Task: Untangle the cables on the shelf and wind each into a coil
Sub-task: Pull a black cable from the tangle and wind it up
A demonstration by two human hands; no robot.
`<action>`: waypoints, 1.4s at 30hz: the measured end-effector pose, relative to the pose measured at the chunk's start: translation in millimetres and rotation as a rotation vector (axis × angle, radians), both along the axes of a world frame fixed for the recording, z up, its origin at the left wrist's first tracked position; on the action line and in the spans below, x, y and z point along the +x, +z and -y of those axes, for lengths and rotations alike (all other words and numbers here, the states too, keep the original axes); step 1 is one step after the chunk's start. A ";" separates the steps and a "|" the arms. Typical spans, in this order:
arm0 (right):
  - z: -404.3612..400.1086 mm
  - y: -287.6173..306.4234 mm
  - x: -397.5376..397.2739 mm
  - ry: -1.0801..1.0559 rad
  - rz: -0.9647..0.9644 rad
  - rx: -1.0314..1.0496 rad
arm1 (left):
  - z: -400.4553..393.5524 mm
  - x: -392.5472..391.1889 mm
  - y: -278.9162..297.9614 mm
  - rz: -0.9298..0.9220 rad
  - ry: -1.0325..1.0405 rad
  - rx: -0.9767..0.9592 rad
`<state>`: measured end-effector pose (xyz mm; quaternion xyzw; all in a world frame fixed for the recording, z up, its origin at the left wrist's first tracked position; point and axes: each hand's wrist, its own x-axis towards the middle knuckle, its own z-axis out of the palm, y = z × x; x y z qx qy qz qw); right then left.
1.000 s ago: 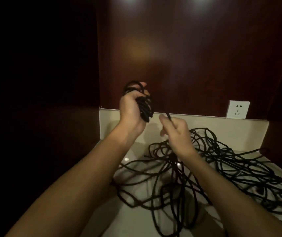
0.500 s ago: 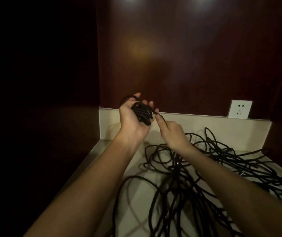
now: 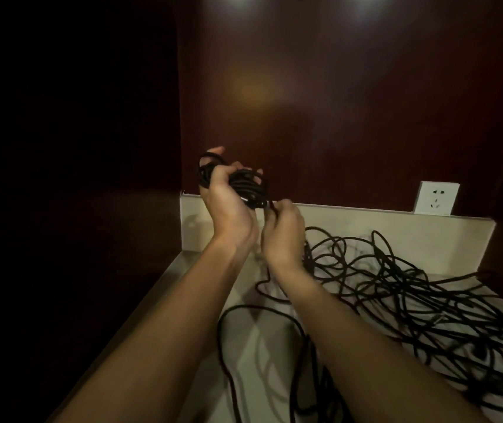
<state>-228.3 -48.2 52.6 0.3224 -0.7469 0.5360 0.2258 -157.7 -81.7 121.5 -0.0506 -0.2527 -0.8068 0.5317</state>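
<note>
Black cable, all of it, on a pale glossy shelf (image 3: 201,303) set in dark wood panelling. Your left hand (image 3: 228,206) is raised at the far left corner of the shelf, palm toward you, fingers curled round a started coil (image 3: 245,186); a few turns loop over the thumb side, likely so the wraps stay stacked and cannot slide off. Grip there: closed on the coil.

Your right hand (image 3: 283,236) sits just right of and below the left, almost touching it. Its fingertips pinch the running strand (image 3: 271,206) right where it leaves the coil. Held that short, the strand can be laid on under tension, one turn at a time. Grip there: closed on the strand.

From the right hand the strand drops toward the shelf, where one wide slack loop (image 3: 222,328) lies near you. The loose tangle (image 3: 412,300) spreads to the right, many strands crossing. You cannot tell how many cables it holds.

A white wall socket (image 3: 435,198) sits above the backsplash, far right, nothing plugged in.

Judgement: early in winding the first cable; most length remains on the shelf. Watch for the strand snagging in the tangle as you draw it.
</note>
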 end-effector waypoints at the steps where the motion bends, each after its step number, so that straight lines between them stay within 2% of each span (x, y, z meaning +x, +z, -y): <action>1: 0.4 -11.9 7.7 0.098 -0.067 -0.070 | 0.1 3.5 1.6 -0.004 0.001 -0.007; 4: -7.1 -30.8 13.3 0.260 -0.234 -0.027 | 4.9 13.2 -2.3 0.035 -0.004 -0.015; 8: -14.4 -32.3 7.9 0.437 -0.198 0.097 | 21.2 15.8 -19.1 0.073 0.115 -0.131; 9: -17.4 -33.3 9.2 0.410 -0.213 0.158 | 26.8 15.5 -22.9 0.088 0.167 -0.193; 11: -24.3 -34.5 9.4 0.199 -0.331 0.349 | 36.5 15.6 -29.8 0.145 0.236 -0.288; 13: -30.6 -38.6 9.1 0.015 -0.425 0.517 | 44.9 15.5 -36.7 0.197 0.269 -0.261; 16: -36.8 -47.7 12.9 -0.025 -0.479 0.637 | 53.4 15.4 -40.9 0.224 0.347 -0.136; 20: -58.6 -57.4 -32.6 -0.131 -0.823 0.624 | 60.4 26.5 -31.4 0.169 0.407 -0.090; 23: -69.8 -33.8 -90.2 -0.167 -0.975 0.769 | 60.9 30.9 -20.2 0.131 0.413 -0.106; 27: -44.1 19.2 -127.2 -0.432 -0.987 1.112 | 42.1 20.8 -24.8 0.184 0.392 -0.090; 30: -4.5 46.4 -107.2 -0.580 -0.743 1.290 | 26.5 13.8 -36.9 0.210 0.373 -0.095; 32: 16.0 41.4 -80.6 -0.570 -0.737 1.224 | 24.7 8.5 -42.8 0.223 0.345 -0.080; 35: 29.2 -0.3 -43.4 -0.419 -0.863 0.929 | 34.6 7.9 -42.5 0.231 0.339 0.024; 37: 30.3 -32.5 -28.9 -0.241 -1.002 0.715 | 46.9 11.7 -36.4 0.176 0.278 0.081; 39: 23.5 -67.1 -21.3 -0.024 -1.101 0.631 | 56.5 18.5 -29.2 0.095 0.147 0.118; 42: 6.4 -90.6 0.5 0.291 -0.807 0.579 | 64.1 26.8 -23.6 0.048 0.031 0.113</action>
